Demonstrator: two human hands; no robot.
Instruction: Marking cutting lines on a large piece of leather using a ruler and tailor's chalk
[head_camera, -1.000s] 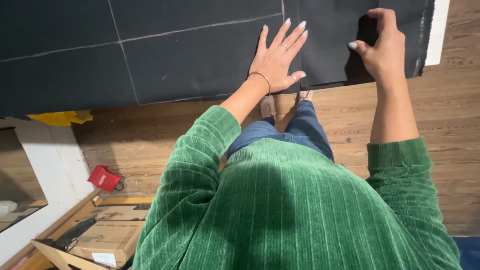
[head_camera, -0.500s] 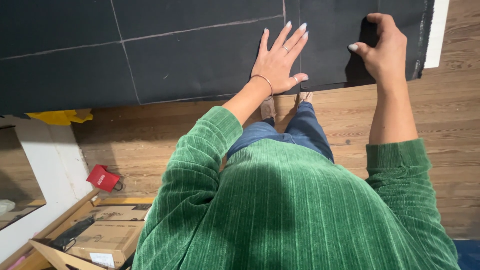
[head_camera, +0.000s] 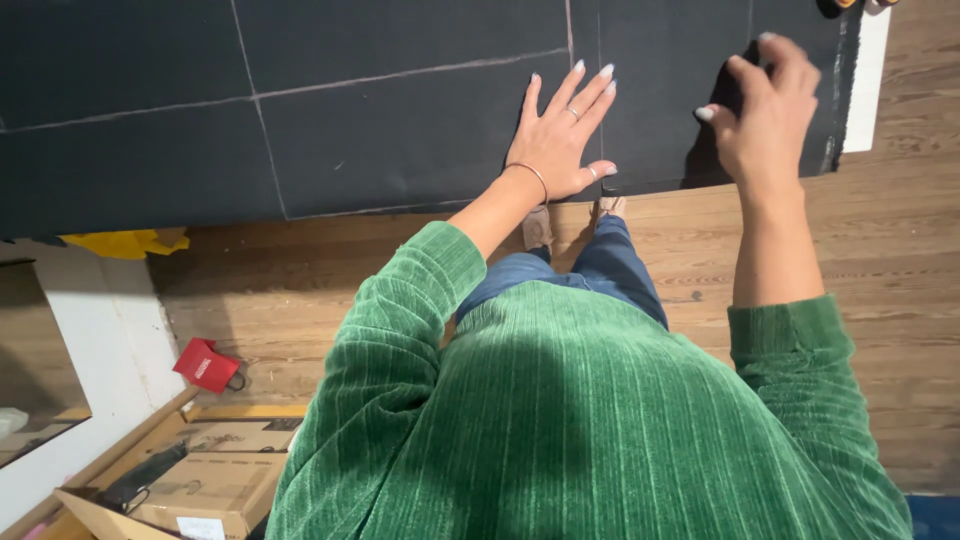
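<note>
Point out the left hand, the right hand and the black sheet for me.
left hand (head_camera: 558, 150), head view, back of the hand.
right hand (head_camera: 768, 115), head view, back of the hand.
black sheet (head_camera: 380, 120), head view, bare middle of the surface.

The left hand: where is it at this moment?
In the head view, the left hand lies flat on the black sheet near its lower edge, left of the right hand.

Bare black sheet (head_camera: 350, 130) left of the left hand (head_camera: 560, 140), right hand (head_camera: 765, 110) blocking its right edge

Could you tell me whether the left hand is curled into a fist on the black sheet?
No, the left hand lies flat, fingers spread, on the black sheet.
</note>
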